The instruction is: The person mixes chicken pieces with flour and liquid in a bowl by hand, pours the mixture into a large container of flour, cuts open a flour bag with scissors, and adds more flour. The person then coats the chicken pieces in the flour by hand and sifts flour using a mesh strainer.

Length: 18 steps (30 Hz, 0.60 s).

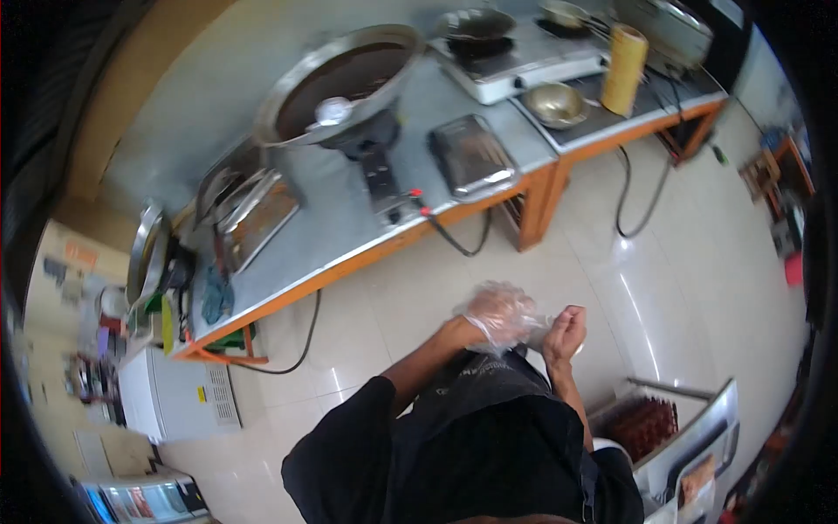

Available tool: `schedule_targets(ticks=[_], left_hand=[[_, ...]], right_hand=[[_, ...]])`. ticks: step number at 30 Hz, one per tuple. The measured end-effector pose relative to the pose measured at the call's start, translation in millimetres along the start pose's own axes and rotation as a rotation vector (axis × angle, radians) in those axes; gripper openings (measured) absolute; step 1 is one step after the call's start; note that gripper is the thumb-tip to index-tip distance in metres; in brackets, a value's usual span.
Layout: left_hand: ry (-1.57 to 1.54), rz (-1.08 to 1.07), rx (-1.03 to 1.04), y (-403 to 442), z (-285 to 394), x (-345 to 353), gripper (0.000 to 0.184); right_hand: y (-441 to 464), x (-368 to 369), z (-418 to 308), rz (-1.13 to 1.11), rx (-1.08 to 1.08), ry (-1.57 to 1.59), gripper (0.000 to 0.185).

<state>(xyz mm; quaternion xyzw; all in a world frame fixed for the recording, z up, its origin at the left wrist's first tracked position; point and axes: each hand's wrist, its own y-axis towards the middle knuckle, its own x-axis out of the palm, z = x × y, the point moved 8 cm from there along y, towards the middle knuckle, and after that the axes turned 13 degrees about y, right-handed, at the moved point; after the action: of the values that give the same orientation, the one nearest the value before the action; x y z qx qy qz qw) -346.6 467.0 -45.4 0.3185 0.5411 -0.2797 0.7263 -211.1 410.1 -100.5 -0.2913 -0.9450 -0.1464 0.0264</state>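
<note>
My left hand (494, 306) is inside a clear, crinkled disposable plastic glove (504, 339), whose loose film hangs around the wrist and reaches across towards the other side. Under the film and its glare, the left fingers are hard to make out. Close beside it, my bare right hand (566, 335) is closed, fingers curled in, at the edge of the plastic. Both hands are in front of my dark apron (476, 384), above the tiled floor and apart from the worktable.
Ahead, a metal-topped table (340, 231) carries a large wok of dark liquid (349, 74), a lidded tray (474, 157) and a gas stove (524, 65). A small metal bowl (556, 106) stands further right. A container of reddish-brown pieces (644, 428) is at lower right. Hoses hang below.
</note>
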Motion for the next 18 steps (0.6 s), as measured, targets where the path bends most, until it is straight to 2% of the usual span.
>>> schedule_targets(ticks=[2,3,6,7,8,10,13,16,17,18], left_hand=[[-0.094,0.026,0.169,17,0,29,0.015],[-0.135,0.043,0.267,32,-4,46,0.014],[-0.083,0.123,0.341,78,7,80,0.015],[0.001,-0.050,0.337,102,10,97,0.025],[-0.051,-0.017,0.343,128,16,85,0.027],[-0.154,0.049,0.340,185,21,64,0.032],[-0.184,0.198,0.508,258,52,59,0.035],[-0.465,0.053,0.592,300,55,112,0.030],[0.006,0.006,0.687,337,75,77,0.026],[-0.110,0.005,0.613,358,66,89,0.025]], right_hand=[[11,-24,-19,-0.081,-0.190,-0.138,0.026],[32,-55,-16,0.146,-0.148,-0.185,0.013],[73,-109,17,0.538,0.117,-0.084,0.010],[77,-92,13,0.349,-0.083,-0.205,0.009],[84,-70,-9,0.093,-0.174,-0.289,0.011],[123,-103,7,0.297,-0.122,-0.234,0.020],[178,-147,38,0.612,-0.027,-0.210,0.021],[231,-126,44,0.457,-0.049,-0.319,0.018],[258,-145,42,0.596,-0.018,-0.420,0.020],[274,-150,47,0.633,-0.015,-0.394,0.021]])
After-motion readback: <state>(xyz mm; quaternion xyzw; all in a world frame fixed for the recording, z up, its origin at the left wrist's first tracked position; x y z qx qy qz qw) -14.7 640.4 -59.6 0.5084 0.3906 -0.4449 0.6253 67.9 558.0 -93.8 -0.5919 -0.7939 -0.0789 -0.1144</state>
